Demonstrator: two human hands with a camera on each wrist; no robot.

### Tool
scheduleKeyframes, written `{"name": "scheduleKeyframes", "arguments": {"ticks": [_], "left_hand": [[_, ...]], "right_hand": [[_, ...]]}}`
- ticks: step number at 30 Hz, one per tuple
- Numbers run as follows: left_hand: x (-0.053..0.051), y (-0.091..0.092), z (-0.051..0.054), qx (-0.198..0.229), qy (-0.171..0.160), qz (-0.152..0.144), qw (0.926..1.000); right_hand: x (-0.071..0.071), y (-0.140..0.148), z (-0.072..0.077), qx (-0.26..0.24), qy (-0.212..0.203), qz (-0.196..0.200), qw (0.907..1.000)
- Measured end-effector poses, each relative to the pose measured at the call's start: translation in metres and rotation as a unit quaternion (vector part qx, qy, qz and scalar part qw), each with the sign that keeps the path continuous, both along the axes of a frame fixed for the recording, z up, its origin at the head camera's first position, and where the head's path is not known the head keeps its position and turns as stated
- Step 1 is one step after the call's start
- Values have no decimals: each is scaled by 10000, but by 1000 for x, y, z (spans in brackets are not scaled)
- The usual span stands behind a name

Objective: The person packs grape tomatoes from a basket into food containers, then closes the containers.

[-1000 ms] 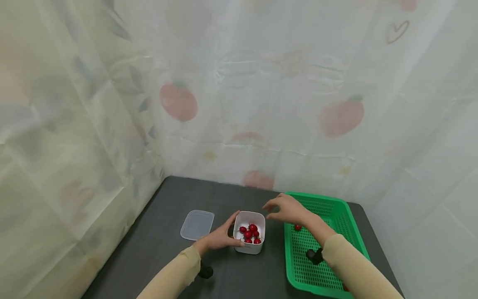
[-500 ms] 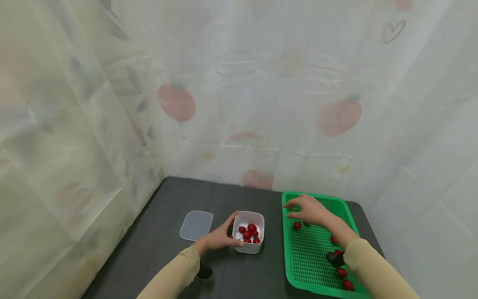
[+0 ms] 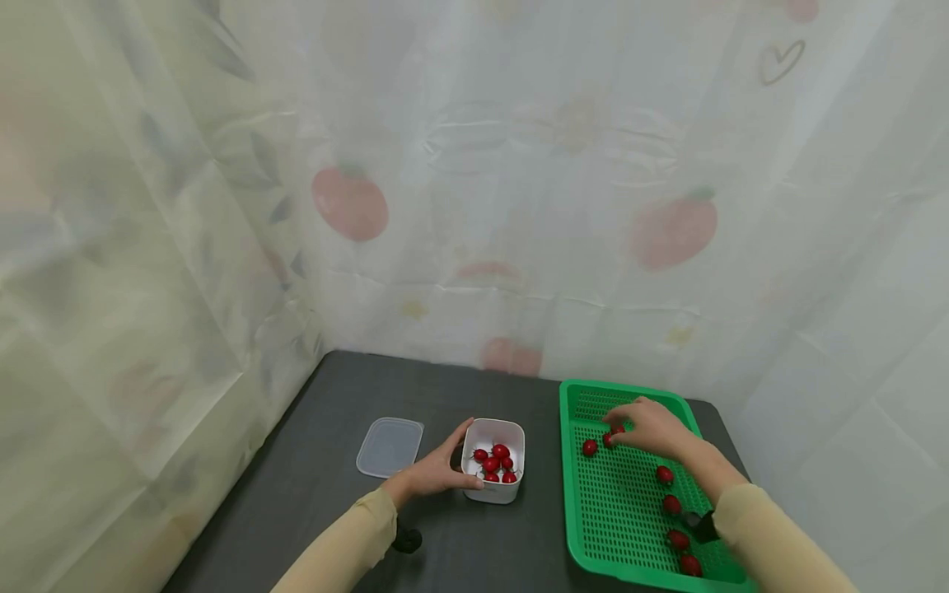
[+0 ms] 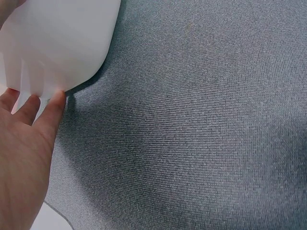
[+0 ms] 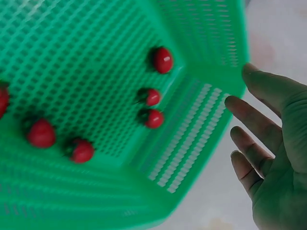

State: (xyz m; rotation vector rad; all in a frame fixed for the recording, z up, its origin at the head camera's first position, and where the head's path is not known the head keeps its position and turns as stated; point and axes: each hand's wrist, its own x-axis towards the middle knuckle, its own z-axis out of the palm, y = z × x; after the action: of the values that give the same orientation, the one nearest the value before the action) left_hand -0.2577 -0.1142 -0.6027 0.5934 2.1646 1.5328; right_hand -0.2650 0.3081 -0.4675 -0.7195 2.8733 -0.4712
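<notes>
A small white square tub (image 3: 495, 492) stands on the table with several cherry tomatoes (image 3: 492, 465) at its bottom. My left hand (image 3: 433, 472) grips the tub from its left side, thumb in front and fingers behind. The left wrist view shows those fingertips (image 4: 58, 98) against the tub's wall (image 4: 67, 43). Over the far part of a green plastic basket (image 3: 608, 515) is my right hand (image 3: 656, 430), fingers loosely bent and holding nothing. Several red cherry tomatoes (image 5: 163, 60) with dark green tops lie in the basket, two of them (image 3: 609, 440) just below the right fingertips.
A translucent lid (image 3: 390, 447) lies flat to the left of the tub. Dark grey cloth (image 3: 445, 552) covers the table. Printed curtains (image 3: 474, 206) hang along the back and both sides. A black wrist camera (image 3: 407, 540) sits under the left sleeve.
My right hand has moved right and slightly down from beside the tub to above the basket, uncovering more tomatoes there. The left hand and tub have stayed in place.
</notes>
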Motion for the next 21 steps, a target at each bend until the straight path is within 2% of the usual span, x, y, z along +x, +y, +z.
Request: {"name": "scheduleKeyframes", "arguments": {"ticks": [7,15,21], "left_hand": [[-1,0,-1,-25,22,6,10000],[-1,-1,-2,-62,36,1,10000],[-3,-1,-4,-77,34,33,10000]], "right_hand": [[13,23,-15,478,-170,37,9987],[31,41,-36,767,-83,433,9961],[43,43,-44,988,-378,463,9933]]}}
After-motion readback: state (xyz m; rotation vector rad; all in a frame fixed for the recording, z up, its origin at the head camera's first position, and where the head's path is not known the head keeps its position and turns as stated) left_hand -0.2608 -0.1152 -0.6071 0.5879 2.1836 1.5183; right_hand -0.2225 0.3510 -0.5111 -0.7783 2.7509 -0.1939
